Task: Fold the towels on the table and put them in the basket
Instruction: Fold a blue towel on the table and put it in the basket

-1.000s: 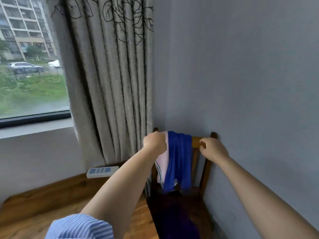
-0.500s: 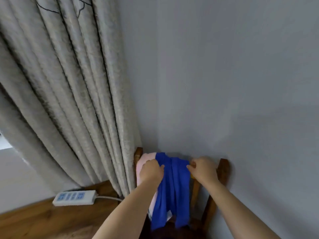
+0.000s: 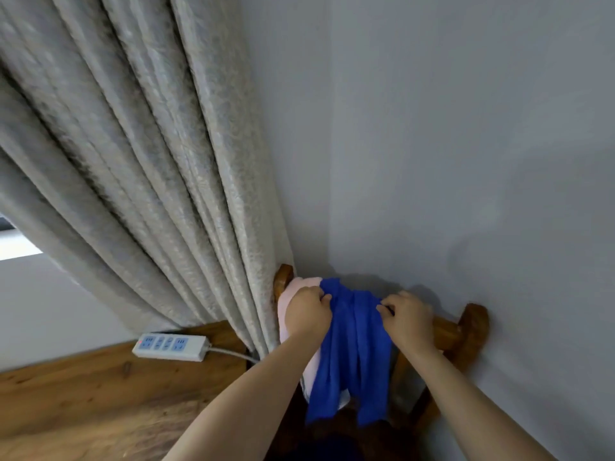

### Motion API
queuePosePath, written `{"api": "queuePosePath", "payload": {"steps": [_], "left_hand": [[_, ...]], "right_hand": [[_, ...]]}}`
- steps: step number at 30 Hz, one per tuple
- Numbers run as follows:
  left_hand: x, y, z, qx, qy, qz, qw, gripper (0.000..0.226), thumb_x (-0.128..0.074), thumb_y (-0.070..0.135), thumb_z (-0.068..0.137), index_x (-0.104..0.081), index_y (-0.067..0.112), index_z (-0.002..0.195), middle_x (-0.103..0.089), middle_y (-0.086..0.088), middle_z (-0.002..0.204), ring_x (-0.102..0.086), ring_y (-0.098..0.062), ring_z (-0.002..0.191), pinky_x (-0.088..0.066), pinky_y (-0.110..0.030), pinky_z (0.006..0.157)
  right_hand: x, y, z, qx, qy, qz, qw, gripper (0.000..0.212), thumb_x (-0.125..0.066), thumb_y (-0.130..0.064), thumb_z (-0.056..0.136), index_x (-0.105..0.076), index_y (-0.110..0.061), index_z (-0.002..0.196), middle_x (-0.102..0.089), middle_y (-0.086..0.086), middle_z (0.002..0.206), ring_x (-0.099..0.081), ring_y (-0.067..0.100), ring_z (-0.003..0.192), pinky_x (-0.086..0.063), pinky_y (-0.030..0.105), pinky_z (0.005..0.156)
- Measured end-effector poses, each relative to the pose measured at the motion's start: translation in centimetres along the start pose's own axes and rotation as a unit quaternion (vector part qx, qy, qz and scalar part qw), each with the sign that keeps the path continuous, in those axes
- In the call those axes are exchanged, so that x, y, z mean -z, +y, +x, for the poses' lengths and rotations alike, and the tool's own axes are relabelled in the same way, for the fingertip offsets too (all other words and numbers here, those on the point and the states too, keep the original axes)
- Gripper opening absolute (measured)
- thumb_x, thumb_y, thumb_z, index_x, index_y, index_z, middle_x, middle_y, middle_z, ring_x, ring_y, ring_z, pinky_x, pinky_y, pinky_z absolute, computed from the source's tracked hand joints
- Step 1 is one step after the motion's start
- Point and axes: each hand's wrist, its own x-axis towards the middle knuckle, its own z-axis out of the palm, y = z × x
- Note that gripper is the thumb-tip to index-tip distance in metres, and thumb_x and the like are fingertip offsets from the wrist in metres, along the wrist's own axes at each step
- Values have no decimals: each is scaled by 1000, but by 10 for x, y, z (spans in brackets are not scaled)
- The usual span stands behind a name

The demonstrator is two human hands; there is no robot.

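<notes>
A white power strip (image 3: 170, 347) lies on the wooden floor (image 3: 83, 404), well left of the fingers, its cord running under the grey curtain (image 3: 139, 168). Just left of the left hand (image 3: 307, 314) a pink towel (image 3: 293, 291) hangs over the top rail of a wooden chair (image 3: 472, 322), partly under that hand. The left hand's fingers curl onto the upper edge of a blue towel (image 3: 352, 357), pinching it. Between the two hands the blue towel drapes over the rail and hangs down in folds. The right hand (image 3: 407, 317) pinches the towel's other upper edge, fingers bent round the cloth. Beyond it is the grey wall (image 3: 449, 144).
</notes>
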Motion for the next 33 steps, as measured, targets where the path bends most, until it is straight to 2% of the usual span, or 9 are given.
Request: {"api": "queuePosePath", "payload": {"steps": [2,4,7,12,15,17,22,26,33], "left_hand": [[6,3,-3,-23,25,-22,999,43,-44,22,95,-37,19,53,-50,1,60,-54,-21,73,-38,-26,64],[16,8,-8,-52,48,-55,996,38,-48,23,93,-42,19,56,-54,-2,67,-58,-24,76,-47,-32,69],[42,23,-23,-84,64,-117,987,27,-49,21,94,-57,12,70,-48,0,67,-49,-19,69,-38,-26,66],[107,25,-66,-96,113,-178,973,43,-49,18,94,-39,22,53,-41,6,52,-37,-5,50,-29,-17,49],[149,-7,-104,-98,156,-187,965,39,-50,19,93,-43,18,55,-42,8,52,-41,-14,56,-23,-24,51],[178,-35,-134,-101,187,-180,960,35,-50,19,93,-47,15,58,-45,6,54,-46,-18,66,-20,-23,53],[252,-119,-203,-91,247,-137,955,26,-52,20,92,-66,-1,87,-67,-17,88,-58,-31,89,-38,-30,70],[298,-191,-250,-53,265,-77,960,25,-52,20,92,-67,0,92,-68,-17,93,-59,-32,92,-33,-26,66],[333,-323,-305,65,280,-48,957,24,-53,20,92,-66,2,101,-68,-13,102,-59,-28,100,-41,-29,80]], "right_hand": [[9,1,-4,-7,30,33,999,13,-60,-11,84,-70,-3,80,-65,13,83,-61,32,83,-45,42,81],[23,1,-8,3,95,67,993,11,-63,-7,78,-69,0,70,-65,17,72,-63,35,71,-49,44,72],[53,-13,-17,42,175,90,980,13,-63,-10,67,-68,1,63,-63,18,59,-63,33,57,-43,33,60],[100,-72,-49,112,264,116,951,11,-66,-3,69,-66,6,63,-61,21,57,-61,31,56,-34,25,56],[108,-122,-89,143,247,143,948,8,-67,2,74,-67,9,69,-62,25,65,-61,35,65,-33,27,60],[105,-157,-120,164,235,156,945,14,-63,-4,78,-67,8,73,-63,25,70,-59,35,69,-37,29,64],[82,-245,-198,211,194,200,937,12,-61,-3,80,-67,7,76,-64,23,78,-59,38,75,-46,40,69],[52,-313,-253,209,157,231,937,12,-61,-4,80,-69,6,79,-65,24,84,-60,37,81,-45,42,76],[-25,-379,-321,208,38,270,939,12,-62,-5,81,-70,3,79,-66,21,84,-60,34,86,-43,42,82]]}}
